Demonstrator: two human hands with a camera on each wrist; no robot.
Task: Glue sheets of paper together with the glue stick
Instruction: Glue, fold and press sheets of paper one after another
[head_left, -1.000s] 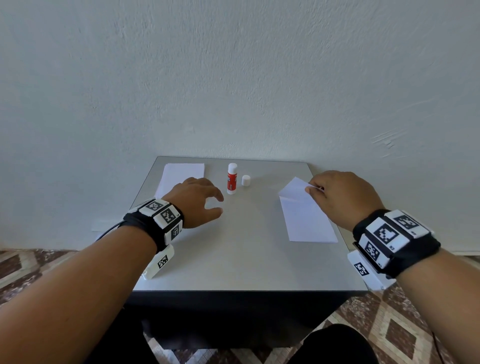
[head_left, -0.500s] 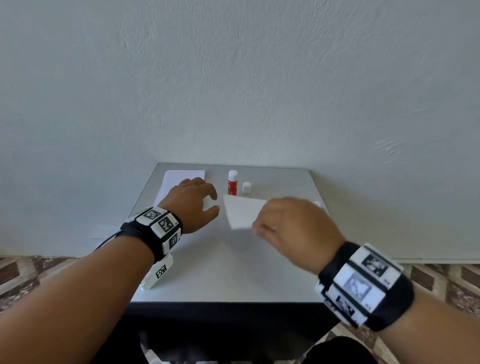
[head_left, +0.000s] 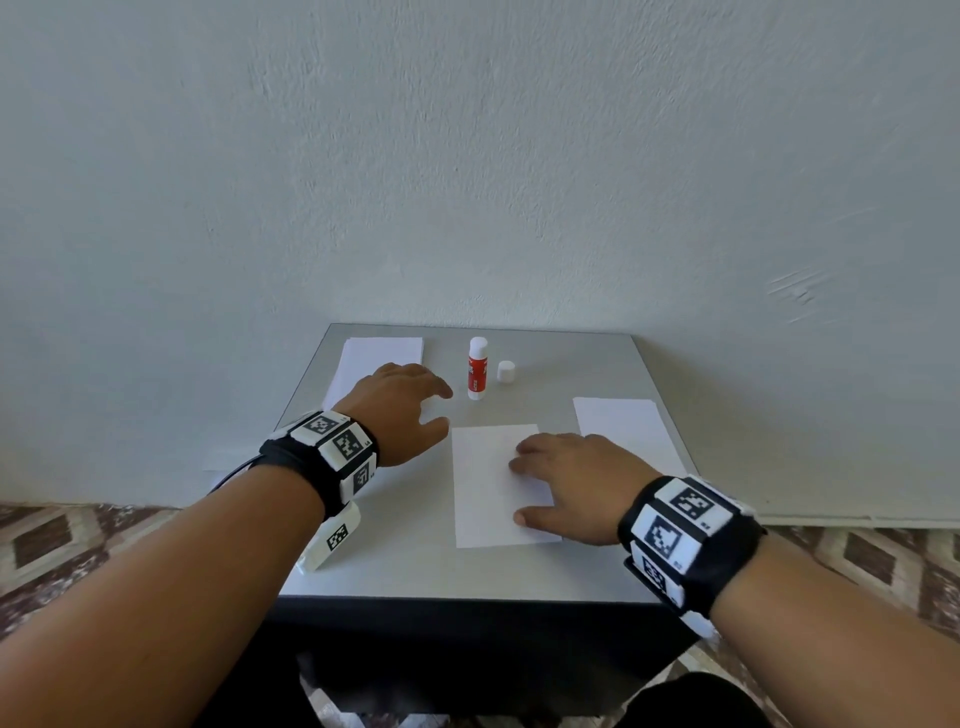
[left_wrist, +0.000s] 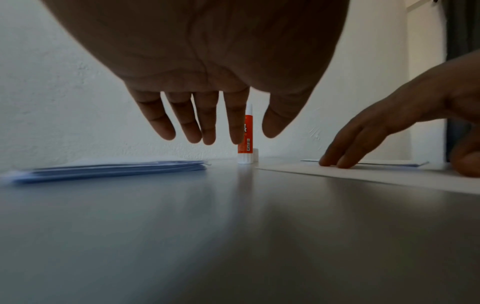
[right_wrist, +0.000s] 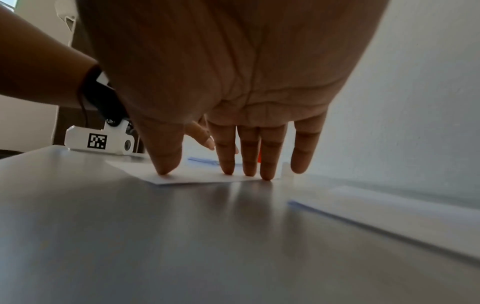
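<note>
Right hand: palm down on the sheet at the table's middle, fingers straight. In the right wrist view the thumb and three fingertips touch the paper, while the little finger hangs just off its edge. It presses and grips nothing.
Left hand: hovers above the table, fingers spread and relaxed, holding nothing. In the left wrist view the fingertips hang clear of the surface, above the near end of the left stack.
Sheet: a single white sheet, flat on the table, its long side running away from the person, between the two hands.
Left stack: white paper at the far left of the table, partly hidden by the left hand. The left wrist view shows several layers.
Right stack: white paper at the right edge, just beyond the right hand and apart from the sheet.
Glue stick: red and white, upright at the far middle of the table, uncapped, beyond the sheet and just right of the left hand's fingers.
Cap: white, standing just right of the glue stick, not touching it.
Table: grey, smooth top, set against a white wall.
Wristbands: black bands with black-and-white marker blocks on both wrists.
</note>
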